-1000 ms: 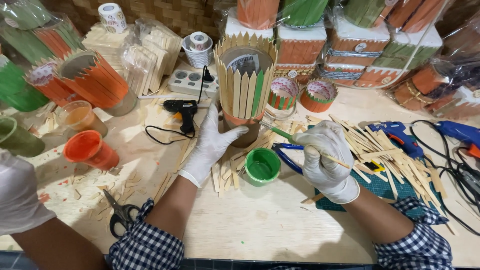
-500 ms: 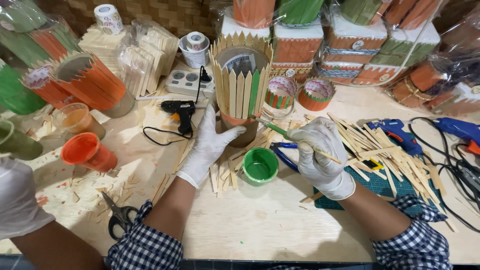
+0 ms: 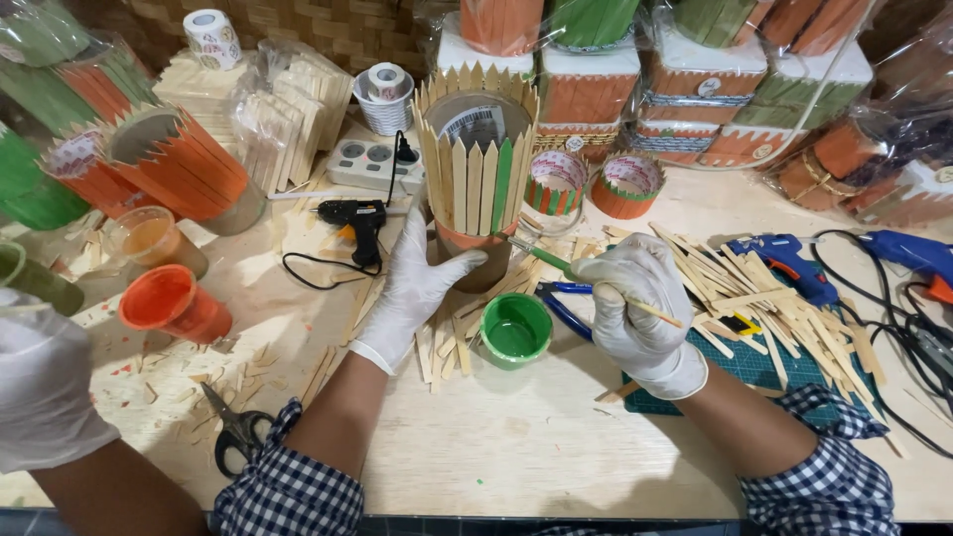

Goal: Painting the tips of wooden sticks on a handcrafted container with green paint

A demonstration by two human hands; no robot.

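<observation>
Clear-wrapped orange and green stick-clad boxes [image 3: 596,94] are stacked along the back wall. At table centre stands the tall round holder of pointed pale wooden sticks [image 3: 476,174], one stick green, a white label showing inside its rim. The white-gloved left hand [image 3: 417,288] rests against its orange base, fingers spread open, gripping nothing. The gloved right hand [image 3: 635,303] is closed around a thin brush [image 3: 556,263] — green tip touching the holder. A small green paint cup [image 3: 514,330] sits between the hands, holding green paint. Loose flat sticks [image 3: 764,293] litter the table.
</observation>
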